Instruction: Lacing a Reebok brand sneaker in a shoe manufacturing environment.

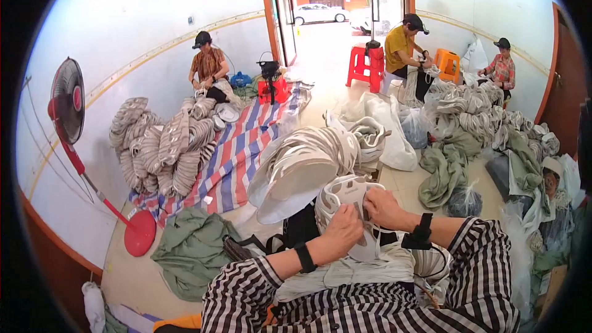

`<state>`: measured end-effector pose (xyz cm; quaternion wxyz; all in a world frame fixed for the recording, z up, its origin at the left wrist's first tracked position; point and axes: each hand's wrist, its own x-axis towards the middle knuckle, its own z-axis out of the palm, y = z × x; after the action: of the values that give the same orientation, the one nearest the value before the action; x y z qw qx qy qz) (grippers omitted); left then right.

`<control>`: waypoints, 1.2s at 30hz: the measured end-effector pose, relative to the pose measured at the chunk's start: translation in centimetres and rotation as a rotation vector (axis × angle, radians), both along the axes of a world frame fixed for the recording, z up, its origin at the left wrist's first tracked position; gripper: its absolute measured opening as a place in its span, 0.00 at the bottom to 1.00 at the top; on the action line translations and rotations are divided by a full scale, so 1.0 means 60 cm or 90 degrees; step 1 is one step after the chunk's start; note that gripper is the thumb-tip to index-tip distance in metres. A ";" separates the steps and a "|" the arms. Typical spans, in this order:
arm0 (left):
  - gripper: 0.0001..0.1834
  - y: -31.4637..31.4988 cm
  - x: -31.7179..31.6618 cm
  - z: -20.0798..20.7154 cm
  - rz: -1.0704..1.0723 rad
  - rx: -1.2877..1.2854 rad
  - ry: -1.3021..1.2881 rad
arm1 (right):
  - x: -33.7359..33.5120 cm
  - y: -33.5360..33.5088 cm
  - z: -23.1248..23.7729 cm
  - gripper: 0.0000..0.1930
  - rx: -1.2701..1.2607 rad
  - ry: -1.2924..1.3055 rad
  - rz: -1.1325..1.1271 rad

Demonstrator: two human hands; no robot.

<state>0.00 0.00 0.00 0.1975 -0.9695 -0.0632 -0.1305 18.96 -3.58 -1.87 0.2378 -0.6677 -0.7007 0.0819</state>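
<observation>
A white and beige shoe upper (346, 191) rests over my lap, with its eyelet flaps and tongue facing me. My left hand (343, 230) is closed in a pinch at the upper's left side, and the tips of its fingers are hidden. On the other side, my right hand (385, 209) grips the upper's edge with bent fingers. A pale lace (383, 229) loops out below my right hand. Across my thighs lies a bundle of white laces (357, 274). Just beyond my left hand leans a nested stack of similar uppers (306, 159).
A striped tarp (237, 148) with heaped uppers (163, 148) spreads at left, near a red floor fan (139, 233) and green cloth (191, 253). White sacks (388, 129) and more uppers (468, 108) fill the right. Three people sit farther back, by red stools (365, 68).
</observation>
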 end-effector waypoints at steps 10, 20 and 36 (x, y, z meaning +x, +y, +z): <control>0.05 0.006 0.026 -0.011 -0.006 -0.117 -0.023 | -0.001 -0.031 0.003 0.09 0.038 0.042 0.175; 0.08 0.007 0.023 -0.019 0.055 -0.208 -0.017 | 0.028 -0.048 -0.008 0.09 0.040 0.166 0.339; 0.10 -0.015 0.045 -0.025 0.212 -0.155 -0.068 | 0.032 -0.039 -0.038 0.06 0.140 0.411 0.358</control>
<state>2.71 -0.93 -1.51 0.0940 -0.9542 -0.2479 -0.1386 20.89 -5.91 -4.17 0.4829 -0.3621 -0.7492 0.2729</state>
